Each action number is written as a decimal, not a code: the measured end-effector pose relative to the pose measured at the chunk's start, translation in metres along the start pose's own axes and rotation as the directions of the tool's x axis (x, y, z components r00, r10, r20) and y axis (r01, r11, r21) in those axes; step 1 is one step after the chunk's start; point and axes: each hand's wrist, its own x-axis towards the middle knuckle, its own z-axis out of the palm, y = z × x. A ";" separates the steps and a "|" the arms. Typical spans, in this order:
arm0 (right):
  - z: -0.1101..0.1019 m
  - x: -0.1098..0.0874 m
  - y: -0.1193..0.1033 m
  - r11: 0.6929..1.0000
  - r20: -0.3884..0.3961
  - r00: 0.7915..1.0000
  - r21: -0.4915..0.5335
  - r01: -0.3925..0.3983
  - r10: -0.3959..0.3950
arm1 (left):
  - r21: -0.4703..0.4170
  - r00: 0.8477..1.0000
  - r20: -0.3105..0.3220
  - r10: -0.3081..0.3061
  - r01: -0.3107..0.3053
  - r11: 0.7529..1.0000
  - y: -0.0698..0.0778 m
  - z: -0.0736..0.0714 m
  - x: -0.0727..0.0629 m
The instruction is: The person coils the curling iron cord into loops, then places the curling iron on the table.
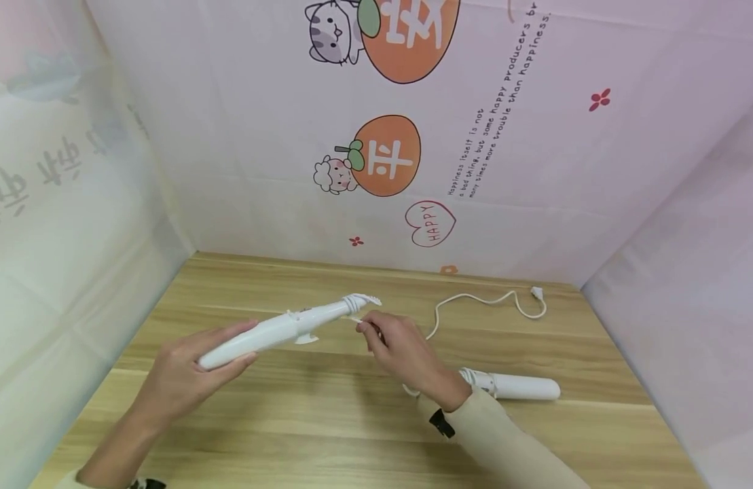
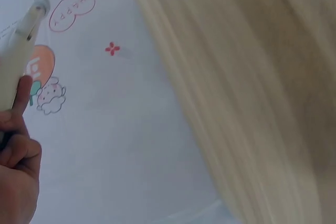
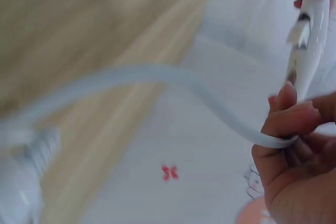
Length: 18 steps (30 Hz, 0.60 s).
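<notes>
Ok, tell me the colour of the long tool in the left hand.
The tool in the left hand is white; it shows best in the head view.

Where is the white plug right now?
In the head view, the white plug lies near the far right corner of the wooden table, by the printed backdrop, at the end of a white cord.

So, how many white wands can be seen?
2: one wand in the left hand, another wand on the table, partly hidden by the right arm.
</notes>
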 end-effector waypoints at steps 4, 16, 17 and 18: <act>-0.006 0.000 0.001 0.950 0.023 0.981 -0.247 0.191 -0.191 | 0.028 0.996 0.064 0.065 -0.067 0.997 -0.002 -0.009 0.003; -0.025 0.003 0.008 0.828 0.151 0.862 -0.240 0.506 -0.483 | -0.123 0.912 0.389 -0.127 0.189 0.974 -0.001 -0.026 -0.003; -0.026 0.003 0.009 0.829 0.163 0.855 -0.209 0.518 -0.493 | -0.140 0.902 0.410 -0.137 0.211 0.967 -0.002 -0.027 -0.004; -0.027 0.004 0.009 0.831 0.176 0.847 -0.178 0.528 -0.501 | -0.152 0.895 0.424 -0.139 0.222 0.963 -0.004 -0.028 -0.004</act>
